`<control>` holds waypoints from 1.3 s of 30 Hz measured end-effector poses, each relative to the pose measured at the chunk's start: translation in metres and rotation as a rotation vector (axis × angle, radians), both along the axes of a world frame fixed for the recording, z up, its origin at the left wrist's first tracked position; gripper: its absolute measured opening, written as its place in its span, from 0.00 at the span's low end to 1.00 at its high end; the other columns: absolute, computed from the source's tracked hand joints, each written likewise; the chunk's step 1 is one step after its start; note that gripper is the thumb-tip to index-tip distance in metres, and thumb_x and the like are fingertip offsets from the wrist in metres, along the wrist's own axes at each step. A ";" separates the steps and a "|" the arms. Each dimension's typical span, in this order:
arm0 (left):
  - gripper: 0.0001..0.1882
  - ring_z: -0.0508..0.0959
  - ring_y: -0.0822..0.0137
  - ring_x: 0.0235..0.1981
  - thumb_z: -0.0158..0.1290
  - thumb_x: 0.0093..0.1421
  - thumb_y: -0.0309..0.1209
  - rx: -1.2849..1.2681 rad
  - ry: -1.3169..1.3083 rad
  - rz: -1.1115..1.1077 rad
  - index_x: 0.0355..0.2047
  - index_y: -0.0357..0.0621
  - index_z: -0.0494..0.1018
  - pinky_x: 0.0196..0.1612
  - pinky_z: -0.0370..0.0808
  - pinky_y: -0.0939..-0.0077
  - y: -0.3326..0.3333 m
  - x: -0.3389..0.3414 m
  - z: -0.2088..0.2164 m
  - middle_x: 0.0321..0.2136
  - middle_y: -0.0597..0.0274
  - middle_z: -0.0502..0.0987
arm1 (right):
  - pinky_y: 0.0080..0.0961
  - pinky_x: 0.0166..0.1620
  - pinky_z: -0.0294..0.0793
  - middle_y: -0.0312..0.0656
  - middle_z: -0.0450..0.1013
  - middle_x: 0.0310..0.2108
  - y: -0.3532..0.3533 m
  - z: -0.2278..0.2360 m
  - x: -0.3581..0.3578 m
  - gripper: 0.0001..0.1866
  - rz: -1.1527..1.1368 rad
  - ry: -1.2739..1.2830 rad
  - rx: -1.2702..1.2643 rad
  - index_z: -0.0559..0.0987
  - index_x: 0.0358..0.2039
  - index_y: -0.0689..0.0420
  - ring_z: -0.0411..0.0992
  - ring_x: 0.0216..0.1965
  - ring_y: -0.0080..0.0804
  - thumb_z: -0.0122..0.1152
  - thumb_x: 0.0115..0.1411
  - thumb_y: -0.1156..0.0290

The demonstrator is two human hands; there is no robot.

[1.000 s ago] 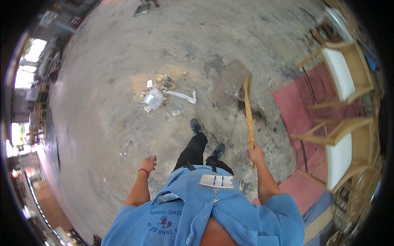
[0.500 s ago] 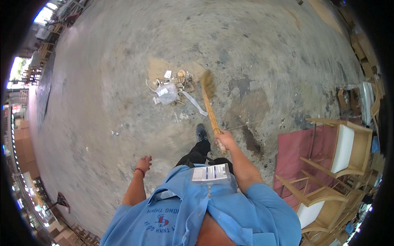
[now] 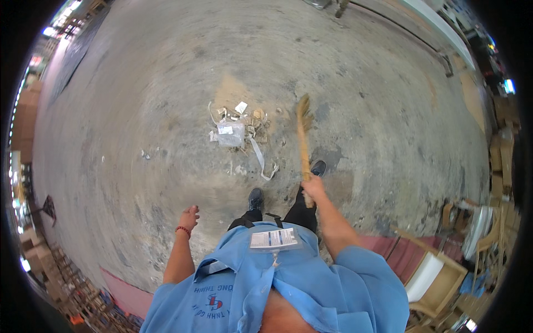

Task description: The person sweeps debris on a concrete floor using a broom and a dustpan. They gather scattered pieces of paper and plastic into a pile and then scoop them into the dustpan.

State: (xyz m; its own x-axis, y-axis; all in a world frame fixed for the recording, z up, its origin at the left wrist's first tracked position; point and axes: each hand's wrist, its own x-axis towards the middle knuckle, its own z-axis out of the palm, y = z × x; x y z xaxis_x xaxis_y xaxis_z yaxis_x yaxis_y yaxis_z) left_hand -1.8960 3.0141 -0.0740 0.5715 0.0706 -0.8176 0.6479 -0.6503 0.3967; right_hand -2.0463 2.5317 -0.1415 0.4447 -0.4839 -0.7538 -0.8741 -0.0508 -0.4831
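Observation:
My right hand [image 3: 313, 187] is wrapped round the handle of a straw broom [image 3: 303, 133], which points away from me with its bristles on or just above the concrete floor. Left of the bristles lies a heap of litter [image 3: 256, 129]: a clear plastic bag [image 3: 231, 135], paper scraps, wood bits and dust. A whitish strip [image 3: 259, 155] trails from the heap toward my feet. At my left side my left hand [image 3: 189, 218], with a red bead bracelet on the wrist, hangs free, fingers loosely bent and apart, touching nothing.
A wooden chair with a white seat [image 3: 425, 277] stands on a red mat [image 3: 383, 247] at the right. Cardboard boxes [image 3: 499, 161] line the right edge. A long table [image 3: 427, 22] stands at the far right. More wooden pieces [image 3: 72, 277] lie lower left.
I have turned and stepped, so the chairs and red mat sit lower right and both shoes show. The broom has swung to the right, farther from the litter heap.

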 end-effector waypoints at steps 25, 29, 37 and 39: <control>0.27 0.75 0.52 0.47 0.43 0.63 0.48 0.016 0.231 0.744 0.54 0.41 0.66 0.45 0.73 0.52 -0.292 -0.085 -0.024 0.51 0.54 0.72 | 0.34 0.32 0.76 0.51 0.76 0.27 -0.271 0.010 0.308 0.28 0.912 0.022 0.225 0.74 0.52 0.58 0.76 0.26 0.41 0.60 0.47 0.71; 0.27 0.75 0.56 0.46 0.42 0.63 0.48 -0.052 0.248 0.730 0.54 0.41 0.67 0.43 0.73 0.56 -0.351 -0.057 -0.045 0.50 0.56 0.73 | 0.28 0.26 0.75 0.45 0.74 0.23 -0.333 0.087 0.337 0.29 0.897 0.079 0.321 0.73 0.54 0.55 0.74 0.20 0.29 0.60 0.47 0.74; 0.26 0.78 0.62 0.41 0.41 0.64 0.47 -0.029 -0.014 0.787 0.50 0.38 0.71 0.39 0.74 0.67 -0.415 0.074 -0.036 0.46 0.56 0.76 | 0.35 0.36 0.76 0.55 0.76 0.31 -0.403 0.106 0.500 0.33 1.134 -0.027 -0.063 0.68 0.57 0.62 0.77 0.29 0.43 0.57 0.48 0.69; 0.26 0.78 0.62 0.39 0.40 0.65 0.47 0.006 -0.076 0.873 0.50 0.38 0.71 0.40 0.74 0.67 -0.432 0.096 -0.018 0.45 0.57 0.77 | 0.38 0.42 0.75 0.60 0.75 0.35 -0.390 0.067 0.573 0.31 1.308 -0.131 -0.179 0.70 0.55 0.61 0.76 0.36 0.50 0.55 0.48 0.69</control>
State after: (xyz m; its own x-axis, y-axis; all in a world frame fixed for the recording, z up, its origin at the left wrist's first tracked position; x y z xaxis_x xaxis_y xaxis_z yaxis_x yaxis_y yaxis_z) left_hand -1.7996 2.5819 -0.0918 0.3646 0.5122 -0.7776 0.8870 0.0631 0.4574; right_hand -1.4736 2.1420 -0.0740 0.7198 0.2667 -0.6409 -0.0798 -0.8854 -0.4580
